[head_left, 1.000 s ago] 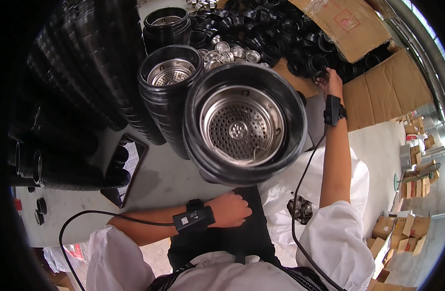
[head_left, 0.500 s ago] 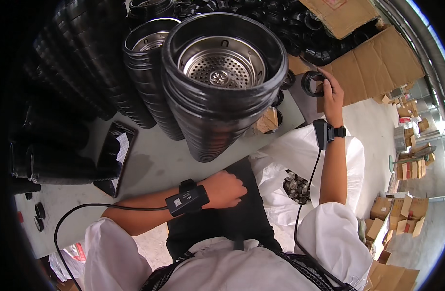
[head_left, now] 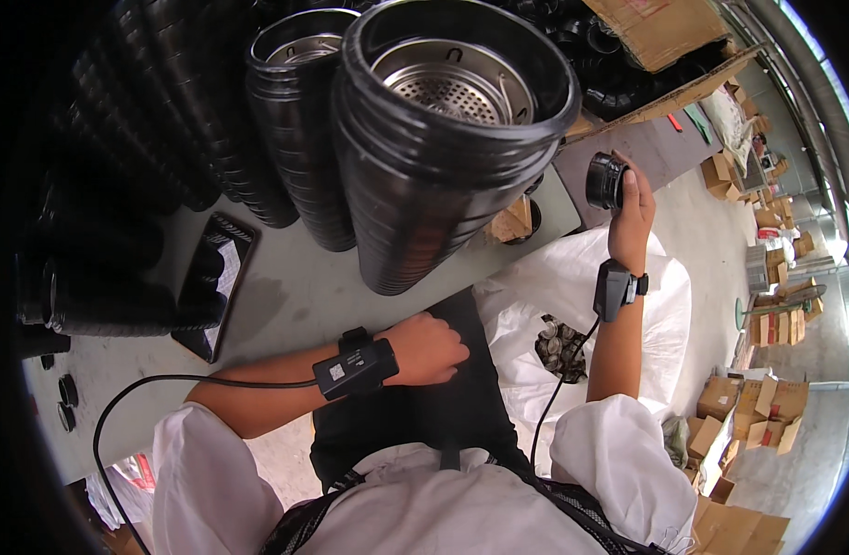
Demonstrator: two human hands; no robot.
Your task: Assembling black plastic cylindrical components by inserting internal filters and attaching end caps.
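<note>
My right hand is raised over the right end of the table, its fingers wrapped round a short black ribbed ring. The ring's round opening faces left. My left hand rests as a loose fist on my dark-clothed lap, with nothing showing in it. In front of me rises a tall stack of nested black rings. A steel strainer with a perforated base sits in its open top. Close to its left stands another black stack with a steel strainer inside. Beneath my right forearm lies an open white sack holding small metal pieces.
More black stacks crowd the left of the grey table. A dark-framed tablet lies among them. At the far right is a cardboard box beside piled black rings. Cardboard boxes line the floor on the right.
My right hand has drawn slightly nearer to me with the black ring, which has turned side-on. The box flap behind it has shifted, uncovering more table. My left hand stays on my lap.
</note>
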